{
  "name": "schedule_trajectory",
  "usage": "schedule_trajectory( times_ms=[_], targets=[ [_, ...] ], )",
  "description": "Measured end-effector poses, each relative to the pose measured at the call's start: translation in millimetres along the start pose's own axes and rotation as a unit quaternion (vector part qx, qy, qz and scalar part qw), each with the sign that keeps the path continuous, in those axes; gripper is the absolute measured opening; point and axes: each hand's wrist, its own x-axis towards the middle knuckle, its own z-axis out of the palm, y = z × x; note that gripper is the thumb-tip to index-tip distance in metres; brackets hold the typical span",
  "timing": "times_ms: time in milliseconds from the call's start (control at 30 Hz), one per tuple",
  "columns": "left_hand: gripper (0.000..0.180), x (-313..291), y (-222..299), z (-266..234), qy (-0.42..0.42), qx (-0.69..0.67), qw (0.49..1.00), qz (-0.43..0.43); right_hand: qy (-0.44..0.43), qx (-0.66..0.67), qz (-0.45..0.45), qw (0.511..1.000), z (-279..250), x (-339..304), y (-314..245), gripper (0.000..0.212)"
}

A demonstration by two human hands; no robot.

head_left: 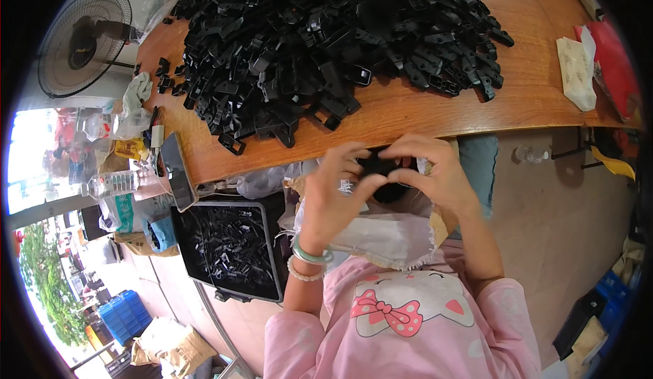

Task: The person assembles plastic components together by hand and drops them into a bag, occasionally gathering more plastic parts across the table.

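Note:
Close to the table's near edge, my left hand [338, 192] and my right hand [435, 175] come together with fingers curled. Between the fingertips is a black plastic part [373, 164], its shape partly hidden by my fingers. Under my hands a woven sack [389, 235] lies open on my lap, dark inside. Beyond it, a large heap of black plastic parts [320, 53] covers much of the wooden table [401, 115].
A black crate [271, 260] of small dark pieces stands at lower left. A phone [178, 171] lies at the table's left edge, near plastic bottles [114, 184] and a fan [85, 42]. A packet [577, 73] and a red bag [614, 70] lie at right.

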Motion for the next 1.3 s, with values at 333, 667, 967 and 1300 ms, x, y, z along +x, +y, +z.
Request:
schedule_trajectory(
  times_ms=[333, 667, 967, 1300],
  targets=[
    [0.011, 28, -33, 5, 0.113, 0.285, 0.951, 0.036, 0.305, -0.478, -0.097, 0.818, -35, 24, 15, 0.018],
    [0.012, 5, -36, 1, 0.172, 0.153, 0.973, -0.015, 0.309, -0.424, -0.141, 0.839, -25, 13, 32, 0.024],
    [0.032, -5, -40, -7, 0.080, -0.090, 0.986, -0.112, 0.144, -0.122, -0.157, 0.969, 21, 9, 11, 0.021],
    [0.032, -1, -27, -13, -0.080, -0.284, 0.941, -0.163, 0.093, -0.131, -0.234, 0.959, 27, 17, 13, 0.024]
  ],
)
